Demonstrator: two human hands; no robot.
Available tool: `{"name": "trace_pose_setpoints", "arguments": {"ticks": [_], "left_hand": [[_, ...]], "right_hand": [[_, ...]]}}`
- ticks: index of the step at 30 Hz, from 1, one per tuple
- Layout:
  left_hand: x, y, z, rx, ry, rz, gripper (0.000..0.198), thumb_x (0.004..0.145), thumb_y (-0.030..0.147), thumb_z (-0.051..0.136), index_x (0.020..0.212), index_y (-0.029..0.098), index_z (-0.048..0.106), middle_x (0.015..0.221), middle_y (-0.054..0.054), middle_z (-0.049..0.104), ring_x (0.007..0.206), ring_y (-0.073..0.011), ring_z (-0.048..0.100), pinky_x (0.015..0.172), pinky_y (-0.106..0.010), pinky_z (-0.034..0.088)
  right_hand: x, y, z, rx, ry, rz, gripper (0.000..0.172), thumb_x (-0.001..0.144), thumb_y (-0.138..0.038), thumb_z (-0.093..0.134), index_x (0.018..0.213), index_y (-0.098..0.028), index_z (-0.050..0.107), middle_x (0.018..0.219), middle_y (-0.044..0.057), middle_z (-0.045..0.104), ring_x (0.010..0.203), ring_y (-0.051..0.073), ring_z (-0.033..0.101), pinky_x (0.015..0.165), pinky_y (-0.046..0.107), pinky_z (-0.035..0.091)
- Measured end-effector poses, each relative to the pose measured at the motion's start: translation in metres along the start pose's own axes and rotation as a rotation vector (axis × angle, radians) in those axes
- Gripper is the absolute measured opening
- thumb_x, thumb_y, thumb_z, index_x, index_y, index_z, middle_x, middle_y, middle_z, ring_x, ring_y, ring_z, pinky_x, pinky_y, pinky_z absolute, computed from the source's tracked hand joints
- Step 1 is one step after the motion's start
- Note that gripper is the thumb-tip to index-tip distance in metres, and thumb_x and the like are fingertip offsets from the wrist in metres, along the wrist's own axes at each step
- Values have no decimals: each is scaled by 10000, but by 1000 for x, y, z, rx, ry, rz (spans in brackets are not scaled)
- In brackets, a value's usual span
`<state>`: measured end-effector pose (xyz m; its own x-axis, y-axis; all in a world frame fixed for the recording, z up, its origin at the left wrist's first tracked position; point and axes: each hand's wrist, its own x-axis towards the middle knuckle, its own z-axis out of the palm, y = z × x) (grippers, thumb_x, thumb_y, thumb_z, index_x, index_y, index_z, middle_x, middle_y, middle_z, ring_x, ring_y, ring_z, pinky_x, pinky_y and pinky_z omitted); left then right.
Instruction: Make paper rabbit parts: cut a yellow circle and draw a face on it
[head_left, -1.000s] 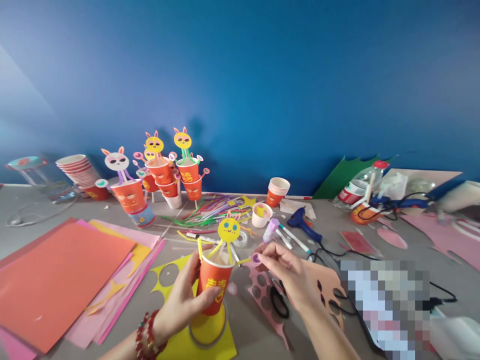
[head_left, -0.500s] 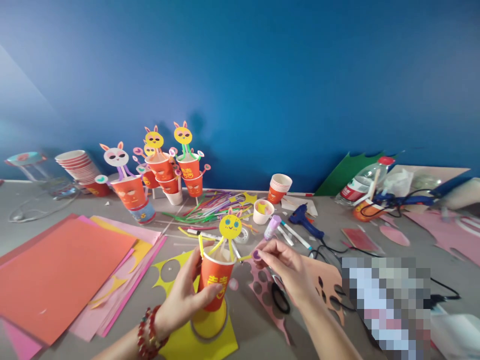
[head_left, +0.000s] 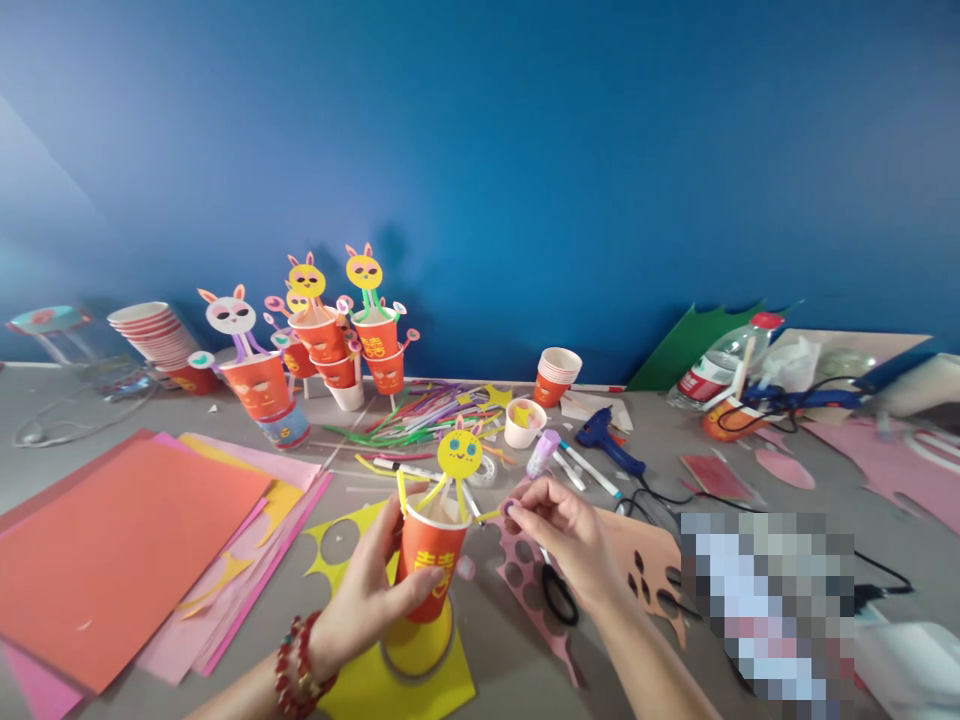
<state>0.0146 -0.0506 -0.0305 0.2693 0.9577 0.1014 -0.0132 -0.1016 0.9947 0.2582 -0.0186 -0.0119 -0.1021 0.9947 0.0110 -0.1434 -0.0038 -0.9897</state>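
My left hand (head_left: 379, 575) is wrapped round a red paper cup (head_left: 433, 555) with gold characters, held upright over a yellow sheet with cut-out circles (head_left: 442, 690). Out of the cup rises a yellow paper rabbit face (head_left: 460, 452) on yellow pipe cleaners. One yellow pipe-cleaner arm (head_left: 487, 516) reaches out over the right side of the rim. At its end, my right hand (head_left: 559, 535) pinches a small purple-and-pink paper disc (head_left: 510, 508) between thumb and fingertips. Black-handled scissors (head_left: 559, 595) lie under that hand, partly hidden.
Finished rabbit cups (head_left: 259, 385) stand at the back left, near stacked paper cups (head_left: 154, 335). Coloured paper sheets (head_left: 127, 550) lie at left. Pipe cleaners (head_left: 420, 415), a blue glue gun (head_left: 607, 440) with its cord, markers (head_left: 589, 470) and a plastic bottle (head_left: 724, 365) are spread beyond my hands.
My right thumb and fingers have shifted slightly over the small disc, covering more of it. The cup and my left hand stay almost still; the view has moved a little.
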Motion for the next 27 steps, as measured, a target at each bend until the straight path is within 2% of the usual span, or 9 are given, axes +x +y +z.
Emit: {"name": "trace_pose_setpoints", "arguments": {"ticks": [7, 11, 17, 22, 27], "left_hand": [[0, 0, 0, -13, -17, 6, 748, 869, 383, 704, 1496, 226, 328, 1383, -143, 549, 1273, -337, 538, 1005, -362, 507], [-1, -1, 0, -21, -19, 4, 748, 873, 391, 699, 1497, 228, 321, 1385, -140, 546, 1275, -331, 536, 1009, -355, 503], [-2, 1, 2, -11, -3, 24, 734, 868, 386, 707, 1485, 220, 346, 1426, -137, 522, 1300, -324, 519, 1053, -350, 474], [-1, 0, 3, -31, -15, 16, 739, 865, 384, 708, 1489, 231, 343, 1369, -130, 572, 1287, -332, 533, 1016, -355, 506], [-2, 0, 2, -14, -25, 11, 736, 867, 374, 704, 1487, 221, 337, 1370, -148, 561, 1255, -336, 557, 1007, -372, 515]], "right_hand": [[2, 5, 3, 54, 20, -15, 339, 740, -414, 842, 718, -197, 582, 699, 12, 691, 624, 144, 638, 595, 243, 500], [1, 5, 5, 125, 65, -13, 361, 706, -379, 874, 791, -212, 565, 730, -6, 688, 631, 142, 653, 619, 247, 516], [-4, 3, 10, 103, 46, 0, 335, 742, -408, 840, 892, -216, 610, 771, -8, 651, 672, 147, 633, 630, 250, 507], [-5, 4, 11, 75, 62, -31, 308, 763, -390, 827, 892, -221, 604, 790, -7, 627, 700, 146, 615, 648, 246, 500], [-5, 8, 11, 83, 53, -11, 326, 785, -428, 802, 970, -227, 624, 806, 2, 636, 715, 157, 627, 659, 260, 511]]}}
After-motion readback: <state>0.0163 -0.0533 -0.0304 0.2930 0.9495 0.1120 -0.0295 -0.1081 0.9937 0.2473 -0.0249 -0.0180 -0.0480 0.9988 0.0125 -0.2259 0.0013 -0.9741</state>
